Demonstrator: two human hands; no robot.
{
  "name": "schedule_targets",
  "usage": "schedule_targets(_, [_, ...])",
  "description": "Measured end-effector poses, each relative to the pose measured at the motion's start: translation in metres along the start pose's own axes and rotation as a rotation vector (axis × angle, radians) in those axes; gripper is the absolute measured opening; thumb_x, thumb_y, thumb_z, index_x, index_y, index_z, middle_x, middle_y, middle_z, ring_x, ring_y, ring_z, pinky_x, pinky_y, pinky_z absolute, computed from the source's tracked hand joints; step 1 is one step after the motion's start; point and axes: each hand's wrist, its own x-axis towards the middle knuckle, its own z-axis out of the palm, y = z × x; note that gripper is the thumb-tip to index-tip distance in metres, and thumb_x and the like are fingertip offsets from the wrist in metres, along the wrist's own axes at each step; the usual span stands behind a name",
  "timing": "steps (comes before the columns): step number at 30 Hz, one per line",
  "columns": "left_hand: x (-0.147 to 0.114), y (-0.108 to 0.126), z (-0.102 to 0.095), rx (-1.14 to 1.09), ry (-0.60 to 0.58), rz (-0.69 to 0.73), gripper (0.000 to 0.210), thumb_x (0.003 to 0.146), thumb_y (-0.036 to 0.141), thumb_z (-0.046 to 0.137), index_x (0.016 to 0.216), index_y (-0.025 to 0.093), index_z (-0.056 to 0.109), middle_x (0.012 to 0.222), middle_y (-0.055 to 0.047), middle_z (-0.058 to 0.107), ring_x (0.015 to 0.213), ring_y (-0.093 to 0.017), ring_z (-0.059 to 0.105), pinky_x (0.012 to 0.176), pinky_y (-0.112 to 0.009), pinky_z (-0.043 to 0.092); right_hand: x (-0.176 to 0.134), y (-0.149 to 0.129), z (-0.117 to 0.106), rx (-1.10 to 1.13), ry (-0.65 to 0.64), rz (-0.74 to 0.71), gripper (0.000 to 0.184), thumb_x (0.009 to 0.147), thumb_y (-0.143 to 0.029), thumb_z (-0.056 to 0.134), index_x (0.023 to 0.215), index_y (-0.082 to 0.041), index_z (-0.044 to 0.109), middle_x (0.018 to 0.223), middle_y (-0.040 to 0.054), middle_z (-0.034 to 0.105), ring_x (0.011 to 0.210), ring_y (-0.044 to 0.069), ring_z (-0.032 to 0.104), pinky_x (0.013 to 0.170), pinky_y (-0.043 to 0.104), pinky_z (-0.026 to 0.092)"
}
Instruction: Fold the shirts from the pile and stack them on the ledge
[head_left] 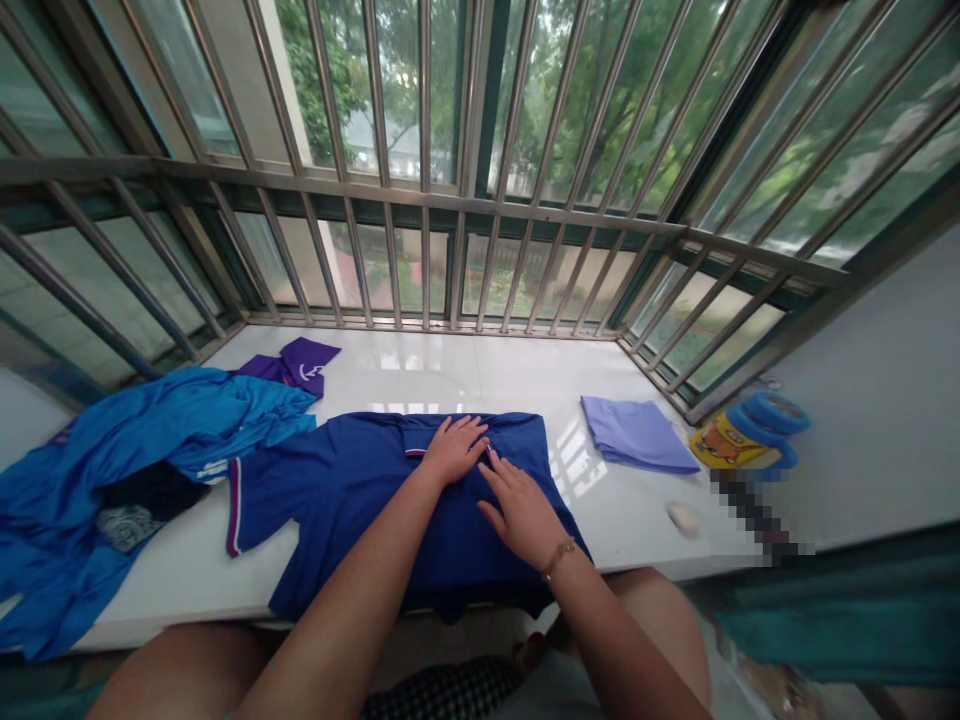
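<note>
A dark blue short-sleeved shirt point(352, 500) lies spread on the white sill, its far side folded over so that one sleeve rests on the body. The other sleeve point(259, 500), trimmed in white and red, sticks out to the left. My left hand point(454, 448) presses flat on the folded part near the sleeve cuff. Beside it my right hand point(519, 505) rests on the shirt with fingers extended, its fingertips close to the left hand. A bracelet point(559, 560) circles my right wrist. The shirt's near edge hangs over the front of the sill.
On the left lies a heap of bright blue clothing point(172, 420), with a purple garment point(300, 365) behind it. A folded lavender cloth point(637, 433) sits to the right, near a yellow and blue jug point(750, 430) and a small pale object point(682, 518). Metal bars point(480, 205) enclose the window.
</note>
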Motion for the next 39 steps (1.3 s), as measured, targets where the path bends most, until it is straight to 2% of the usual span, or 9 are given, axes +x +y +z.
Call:
schedule_targets(7, [-0.002,-0.001,0.003,0.025,0.008,0.030,0.067,0.105,0.064,0.050,0.163,0.031,0.052,0.175,-0.005,0.042,0.164,-0.029,0.035,0.138,-0.058,0.016,-0.021,0.044,0.021,-0.132,0.033,0.366,0.064,0.112,-0.043,0.044,0.170,-0.014,0.041,0.178,0.0143,0.030,0.166,0.035,0.028,0.132,0.063,0.027])
schedule_targets(14, [-0.006,0.011,0.006,0.067,0.049,0.016,0.065,0.107,0.056,0.053,0.164,0.027,0.050,0.177,-0.011,0.039,0.165,-0.031,0.032,0.137,-0.060,0.014,-0.026,0.051,0.031,-0.155,0.004,0.409,0.067,0.113,-0.047,0.038,0.173,-0.018,0.035,0.181,0.0090,0.024,0.168,0.030,0.021,0.134,0.060,0.020])
schedule_targets(19, [-0.054,0.007,-0.005,-0.042,0.312,-0.064,0.052,0.110,0.042,0.047,0.157,0.020,0.055,0.165,-0.015,0.054,0.155,-0.030,0.047,0.130,-0.054,0.036,-0.024,0.052,0.032,-0.170,-0.004,0.416,0.067,0.113,-0.047,0.036,0.173,-0.018,0.036,0.180,0.0093,0.026,0.168,0.030,0.021,0.134,0.060,0.020])
schedule_targets(24, [-0.175,-0.036,-0.043,0.151,0.692,-0.537,0.048,0.111,0.043,0.038,0.137,0.011,0.064,0.131,-0.022,0.069,0.125,-0.034,0.065,0.110,-0.049,0.052,-0.024,0.053,0.032,-0.194,-0.007,0.416,0.067,0.113,-0.047,0.034,0.172,-0.017,0.037,0.180,0.0075,0.025,0.168,0.030,0.021,0.134,0.059,0.021])
schedule_targets(28, [-0.257,-0.084,-0.073,0.438,0.661,-1.153,0.074,0.107,0.064,0.034,0.136,0.001,0.060,0.125,-0.031,0.067,0.114,-0.046,0.066,0.087,-0.055,0.057,-0.024,0.054,0.033,-0.205,0.008,0.410,0.067,0.113,-0.048,0.033,0.172,-0.017,0.038,0.180,0.0076,0.026,0.167,0.030,0.023,0.134,0.059,0.023])
schedule_targets(30, [-0.274,-0.106,-0.084,0.425,0.536,-1.270,0.081,0.102,0.072,0.042,0.131,-0.002,0.062,0.123,-0.034,0.067,0.113,-0.049,0.067,0.084,-0.053,0.057,-0.024,0.054,0.034,-0.213,0.015,0.409,0.067,0.113,-0.048,0.032,0.171,-0.016,0.039,0.180,0.0079,0.027,0.167,0.031,0.024,0.133,0.059,0.024])
schedule_targets(34, [-0.261,-0.130,-0.104,0.192,0.259,-1.132,0.054,0.104,0.055,0.049,0.115,0.008,0.071,0.110,-0.027,0.075,0.106,-0.042,0.073,0.088,-0.047,0.056,-0.024,0.055,0.035,-0.211,0.028,0.404,0.068,0.112,-0.048,0.032,0.171,-0.016,0.039,0.179,0.0091,0.029,0.167,0.031,0.025,0.133,0.059,0.024])
schedule_targets(37, [-0.230,-0.116,-0.113,0.125,0.440,-0.920,0.044,0.108,0.049,0.044,0.118,0.015,0.070,0.109,-0.020,0.077,0.103,-0.037,0.074,0.090,-0.046,0.057,-0.024,0.055,0.035,-0.208,0.024,0.402,0.067,0.113,-0.048,0.031,0.171,-0.016,0.039,0.179,0.0100,0.030,0.166,0.031,0.025,0.133,0.058,0.024])
schedule_targets(39, [-0.212,-0.089,-0.110,0.133,0.595,-0.609,0.038,0.108,0.046,0.048,0.122,0.018,0.070,0.117,-0.018,0.076,0.110,-0.034,0.072,0.098,-0.046,0.058,-0.024,0.056,0.035,-0.211,0.021,0.402,0.067,0.112,-0.048,0.031,0.171,-0.016,0.040,0.179,0.0102,0.030,0.166,0.031,0.025,0.133,0.058,0.024])
